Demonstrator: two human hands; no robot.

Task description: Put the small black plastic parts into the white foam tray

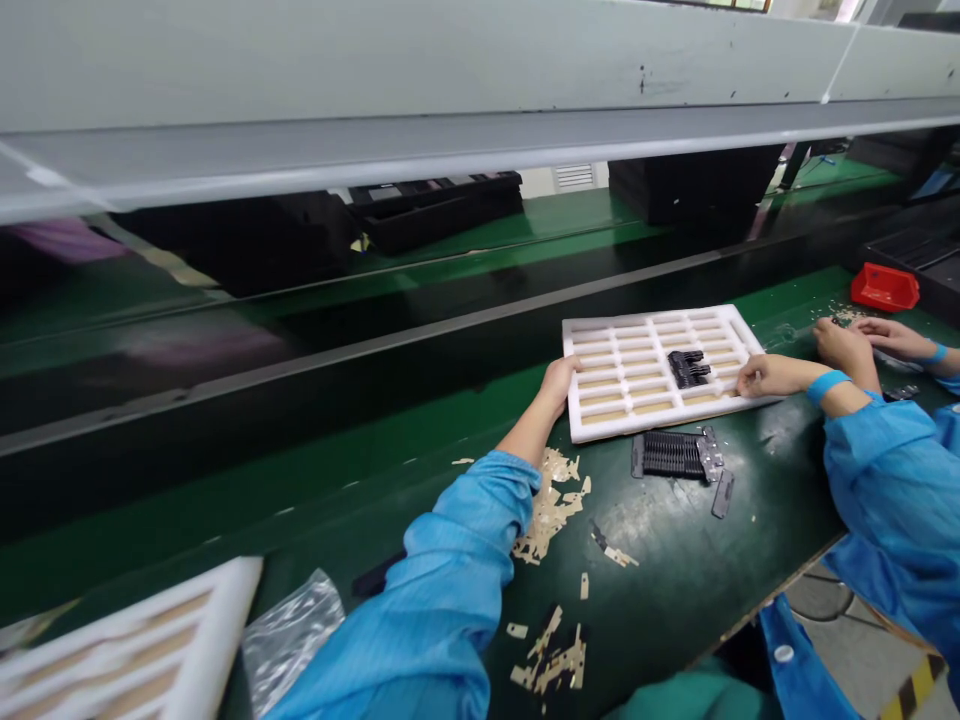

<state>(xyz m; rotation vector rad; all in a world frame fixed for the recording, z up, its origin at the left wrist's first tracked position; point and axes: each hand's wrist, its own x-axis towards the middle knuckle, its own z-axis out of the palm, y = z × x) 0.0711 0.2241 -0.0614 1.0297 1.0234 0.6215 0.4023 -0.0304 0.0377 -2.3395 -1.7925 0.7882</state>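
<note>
My left hand [559, 384] grips the left edge of a white slotted foam tray [592, 430], its thumb on the rim. At the opposite end, the curled fingers of my right hand [756, 376] close on the tray's right edge. A small cluster of black parts [688, 369] lies in slots on the right half; the other visible slots show a tan bottom. Just in front of the tray, a row of thin black plates [673, 454] stands packed together, with a loose black plate [722, 494] nearby. Beige flat pieces [551, 505] lie piled beside my left forearm.
More beige strips [551, 660] lie scattered on the green table [660, 570]. Another white foam tray [225, 620] and a clear plastic bag [292, 630] are at lower left. A co-worker's hands [847, 347] work near a red bin [885, 288]. A grey shelf [450, 70] overhangs the table.
</note>
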